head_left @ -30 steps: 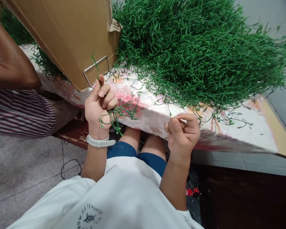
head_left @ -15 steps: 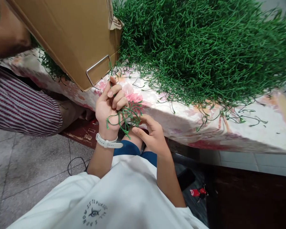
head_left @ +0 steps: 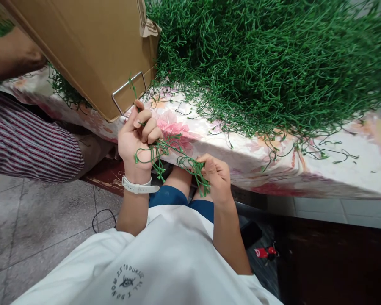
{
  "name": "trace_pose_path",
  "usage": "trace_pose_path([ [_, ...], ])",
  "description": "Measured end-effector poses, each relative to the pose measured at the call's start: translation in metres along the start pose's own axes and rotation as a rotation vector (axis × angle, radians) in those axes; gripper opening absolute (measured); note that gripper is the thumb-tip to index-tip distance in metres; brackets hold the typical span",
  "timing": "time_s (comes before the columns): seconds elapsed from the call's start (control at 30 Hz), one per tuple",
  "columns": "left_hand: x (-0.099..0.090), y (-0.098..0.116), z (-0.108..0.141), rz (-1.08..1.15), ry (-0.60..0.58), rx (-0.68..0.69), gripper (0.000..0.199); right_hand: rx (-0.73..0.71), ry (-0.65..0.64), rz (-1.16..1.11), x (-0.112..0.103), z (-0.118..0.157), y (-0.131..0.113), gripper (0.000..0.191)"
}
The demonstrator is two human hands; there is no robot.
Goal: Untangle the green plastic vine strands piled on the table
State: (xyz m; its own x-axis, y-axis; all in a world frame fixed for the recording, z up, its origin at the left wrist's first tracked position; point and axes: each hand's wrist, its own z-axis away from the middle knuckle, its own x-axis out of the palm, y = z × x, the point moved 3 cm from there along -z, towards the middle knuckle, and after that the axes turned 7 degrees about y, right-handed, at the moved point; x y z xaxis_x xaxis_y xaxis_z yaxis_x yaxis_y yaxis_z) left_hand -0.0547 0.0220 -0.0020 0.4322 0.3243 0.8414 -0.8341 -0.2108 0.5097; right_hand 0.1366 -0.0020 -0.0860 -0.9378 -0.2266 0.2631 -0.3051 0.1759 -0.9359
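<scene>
Cardboard box (head_left: pixel 92 55), landmark: lower corner at the near edge of the cloth-covered table (head_left: pixel 346 178). Right of it: green pile (head_left: pixel 257 63), a strip of cloth between pile and table edge, narrower near the box. Sprig bunch (head_left: pixel 198 171): right of the box's lower corner, by the table edge; long axis roughly sideways, sloping down rightward, tips drooping. Left hand (head_left: pixel 135 146), just beside the box: fingers curled on strands, thumb and forefinger together on one upright sprig (head_left: pixel 132 87). Right hand (head_left: pixel 219 178), farther right: thumb and fingertips pinching the bunch.
</scene>
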Motion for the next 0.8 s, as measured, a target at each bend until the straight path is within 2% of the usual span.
trace_pose_path([
  [0.07, -0.001, -0.001, -0.003, -0.106, 0.027, 0.055, 0.042, 0.015, 0.022, -0.089, 0.000, 0.000, 0.003, 0.050],
  [0.13, 0.000, -0.003, -0.001, -0.169, -0.035, 0.128, 0.039, 0.024, -0.004, -0.161, 0.000, 0.000, 0.002, 0.044],
  [0.2, 0.002, -0.004, 0.007, -0.291, -0.163, 0.278, 0.029, 0.015, -0.031, -0.194, -0.001, -0.001, -0.003, 0.037],
  [0.27, 0.004, -0.008, 0.019, -0.559, -0.323, 0.465, 0.015, -0.001, -0.045, -0.206, -0.001, -0.002, -0.010, 0.032],
  [0.3, 0.005, -0.011, 0.024, -0.729, -0.400, 0.530, 0.015, -0.010, -0.047, -0.213, -0.001, -0.002, -0.012, 0.031],
  [0.33, 0.005, -0.015, 0.028, -0.900, -0.474, 0.562, 0.020, -0.016, -0.043, -0.221, -0.002, -0.003, -0.014, 0.030],
  [0.43, 0.003, -0.027, 0.034, -1.338, -0.657, 0.542, 0.032, -0.020, 0.034, -0.238, -0.003, -0.007, -0.014, 0.037],
  [0.53, 0.003, -0.033, 0.035, -1.617, -0.794, 0.544, 0.036, -0.010, 0.159, -0.254, -0.005, -0.011, -0.012, 0.049],
  [0.67, 0.004, -0.039, 0.040, -1.694, -0.982, 0.518, 0.040, 0.063, 0.240, -0.254, -0.005, -0.011, -0.015, 0.061],
  [0.8, 0.007, -0.043, 0.047, -1.571, -1.048, 0.572, 0.042, 0.126, 0.231, -0.321, -0.003, -0.010, -0.021, 0.069],
])
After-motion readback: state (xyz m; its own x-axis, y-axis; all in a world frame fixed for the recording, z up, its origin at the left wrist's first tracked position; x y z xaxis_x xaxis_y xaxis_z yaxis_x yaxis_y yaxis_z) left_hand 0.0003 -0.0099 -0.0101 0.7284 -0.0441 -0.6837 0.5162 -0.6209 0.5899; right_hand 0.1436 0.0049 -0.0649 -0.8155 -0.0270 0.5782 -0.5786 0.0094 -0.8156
